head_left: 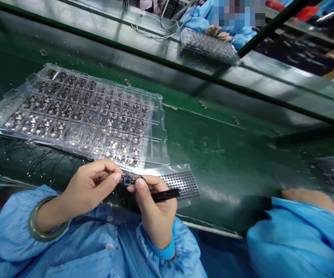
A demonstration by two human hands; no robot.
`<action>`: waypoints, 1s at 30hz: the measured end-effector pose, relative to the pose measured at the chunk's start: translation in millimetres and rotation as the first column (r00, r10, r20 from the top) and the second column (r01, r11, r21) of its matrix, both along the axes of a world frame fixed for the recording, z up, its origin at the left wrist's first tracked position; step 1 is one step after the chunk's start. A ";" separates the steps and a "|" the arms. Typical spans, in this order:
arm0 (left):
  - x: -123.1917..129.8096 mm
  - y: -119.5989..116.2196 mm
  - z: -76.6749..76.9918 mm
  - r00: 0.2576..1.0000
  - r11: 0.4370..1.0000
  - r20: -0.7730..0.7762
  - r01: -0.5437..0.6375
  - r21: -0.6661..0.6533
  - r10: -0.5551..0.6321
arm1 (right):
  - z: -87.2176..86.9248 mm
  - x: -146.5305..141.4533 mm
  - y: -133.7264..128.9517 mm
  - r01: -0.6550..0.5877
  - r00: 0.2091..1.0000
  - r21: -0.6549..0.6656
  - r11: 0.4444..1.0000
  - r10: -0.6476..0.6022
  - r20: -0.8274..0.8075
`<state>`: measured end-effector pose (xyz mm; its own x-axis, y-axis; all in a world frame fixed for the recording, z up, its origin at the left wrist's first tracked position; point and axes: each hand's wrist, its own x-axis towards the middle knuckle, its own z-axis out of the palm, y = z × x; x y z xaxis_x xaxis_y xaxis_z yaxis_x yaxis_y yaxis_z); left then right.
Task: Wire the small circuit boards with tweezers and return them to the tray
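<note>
Between my hands is a small dark circuit board point(128, 180) with a square bluish part on its face. My left hand point(93, 185) pinches its left end between thumb and fingers. At the board's other end, the thumb and forefinger of my right hand point(155, 202) are closed. A slim black tool point(167, 195) lies through that hand, pointing right; its kind cannot be made out. Just beyond my hands stands a clear plastic tray point(155, 148) with many boards in its pockets. Partly behind my right hand lies a sheet of small dark squares point(181, 183).
Thin black wires point(51, 158) spread by the tray's near edge. Loose small pieces point(203, 104) dot the green tabletop point(227, 154). A co-worker's blue sleeve point(300, 235) is at right. Across a metal rail point(167, 63), another person's hands point(217, 34) are over clear trays point(207, 46).
</note>
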<state>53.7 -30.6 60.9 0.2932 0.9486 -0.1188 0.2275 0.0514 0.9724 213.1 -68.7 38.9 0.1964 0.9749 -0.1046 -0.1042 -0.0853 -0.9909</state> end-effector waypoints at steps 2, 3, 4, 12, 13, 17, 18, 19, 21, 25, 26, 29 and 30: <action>0.1 -0.5 -0.7 1.000 1.000 0.008 -0.005 -0.013 0.005 | -1.3 -0.5 -0.8 0.010 1.000 0.010 1.000 -0.010 -0.010; 0.0 -0.9 -1.2 1.000 1.000 0.011 -0.010 -0.018 0.011 | -1.9 -0.7 -1.1 0.014 1.000 0.015 1.000 -0.014 -0.009; -0.1 -1.5 -1.9 1.000 1.000 0.014 -0.016 -0.023 0.016 | -2.3 -0.9 -1.2 0.019 1.000 0.016 1.000 -0.019 -0.003; 0.5 -4.5 -4.6 1.000 0.999 0.003 -0.019 -0.043 0.019 | -0.2 -1.0 -2.4 0.015 0.999 0.032 0.999 -0.017 0.046; 0.8 -4.7 -4.5 1.000 0.999 0.002 -0.019 -0.034 0.019 | -0.2 -0.8 -2.8 0.013 0.999 0.033 0.999 -0.015 0.041; 1.2 -5.3 -4.2 0.999 0.999 -0.025 -0.021 0.035 0.022 | -1.2 0.0 -4.7 0.009 0.999 0.028 1.000 -0.010 0.046; 1.0 -5.4 -4.1 0.999 0.998 -0.040 -0.020 0.055 0.022 | -1.4 0.3 -5.1 0.007 0.999 0.027 1.000 -0.009 0.048; 0.7 -5.4 -4.0 0.998 0.997 -0.055 -0.015 0.078 0.019 | -1.4 0.7 -5.4 0.007 0.999 0.027 1.000 -0.009 0.049; -0.2 -4.9 -3.4 0.996 0.991 -0.089 0.004 0.134 0.008 | -1.3 1.6 -5.9 0.008 0.999 0.028 1.000 -0.010 0.048; -1.8 -3.4 -1.4 0.989 0.962 -0.145 0.051 0.267 -0.012 | -0.8 3.3 -6.7 0.004 0.999 0.018 1.000 -0.004 0.034; -2.0 -3.1 -0.8 0.987 0.956 -0.160 0.064 0.286 -0.018 | -0.9 3.4 -7.0 0.003 0.999 0.015 1.000 -0.003 0.033; -2.4 -3.0 0.3 0.979 0.954 -0.197 0.110 0.280 -0.055 | -2.2 3.5 -9.0 0.003 0.999 0.013 1.000 -0.004 0.044; -2.3 -3.1 0.4 0.977 0.957 -0.198 0.125 0.262 -0.074 | -3.1 4.0 -10.1 -0.002 0.999 0.010 1.000 0.002 0.050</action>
<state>51.4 -33.7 61.3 0.3852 0.9195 0.0782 0.3944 -0.2406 0.8869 217.1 -78.8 35.8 0.1992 0.9763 -0.0846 -0.0547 -0.0752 -0.9957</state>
